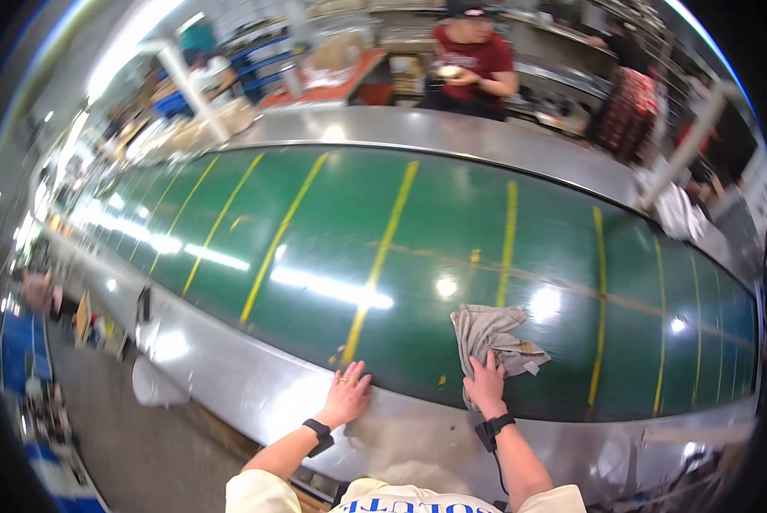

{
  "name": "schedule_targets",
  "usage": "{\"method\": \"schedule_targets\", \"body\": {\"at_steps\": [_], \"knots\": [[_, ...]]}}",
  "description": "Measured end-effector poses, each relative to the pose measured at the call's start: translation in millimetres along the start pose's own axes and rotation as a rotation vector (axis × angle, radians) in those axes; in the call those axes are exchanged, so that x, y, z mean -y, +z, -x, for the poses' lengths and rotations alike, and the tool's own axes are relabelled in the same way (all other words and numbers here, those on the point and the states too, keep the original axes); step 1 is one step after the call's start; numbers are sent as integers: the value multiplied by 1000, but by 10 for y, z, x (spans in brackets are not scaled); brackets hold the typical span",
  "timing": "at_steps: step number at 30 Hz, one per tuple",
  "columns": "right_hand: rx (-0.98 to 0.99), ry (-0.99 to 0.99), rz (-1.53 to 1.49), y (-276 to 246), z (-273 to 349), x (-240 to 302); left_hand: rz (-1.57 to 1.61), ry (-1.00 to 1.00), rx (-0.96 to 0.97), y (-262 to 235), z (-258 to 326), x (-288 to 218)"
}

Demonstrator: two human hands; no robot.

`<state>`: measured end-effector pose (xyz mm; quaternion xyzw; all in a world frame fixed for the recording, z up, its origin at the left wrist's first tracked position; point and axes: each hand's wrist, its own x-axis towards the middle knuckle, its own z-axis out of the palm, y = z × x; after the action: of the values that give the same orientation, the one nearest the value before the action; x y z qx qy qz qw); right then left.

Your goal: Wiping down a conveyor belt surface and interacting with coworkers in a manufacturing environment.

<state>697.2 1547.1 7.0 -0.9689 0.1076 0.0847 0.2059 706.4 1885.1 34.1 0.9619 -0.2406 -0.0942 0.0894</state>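
Note:
A crumpled grey-beige cloth point(496, 331) lies on the green conveyor belt point(434, 265), near its front edge. My right hand point(487, 386) presses on the cloth's near side with fingers bent into the fabric; a fold hangs toward the metal border beneath the palm. To the left, my left hand point(346, 396) rests palm down where the metal border point(259, 368) meets the belt. Its fingers are stretched out and hold nothing. Dark bands circle both wrists, and a cable trails from the right one.
Yellow stripes point(382, 256) cross the belt. Beyond its far metal ledge point(340, 128), a person in a dark red shirt point(477, 60) holds a small pale item. A white cloth bundle point(678, 209) hangs by a post at the far right. A white bin point(155, 385) stands below left.

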Motion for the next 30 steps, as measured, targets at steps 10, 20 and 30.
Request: {"method": "schedule_targets", "body": {"at_steps": [10,20,30], "knots": [[195,-498,-35,1165,528,2898,0,-663,-201,55,1916,1942],[-38,-819,46,2124,138,4930,-24,-541,-262,199,2085,2950],[-25,-969,23,2599,-144,6307,-58,-539,-257,21,2089,2927]]}}
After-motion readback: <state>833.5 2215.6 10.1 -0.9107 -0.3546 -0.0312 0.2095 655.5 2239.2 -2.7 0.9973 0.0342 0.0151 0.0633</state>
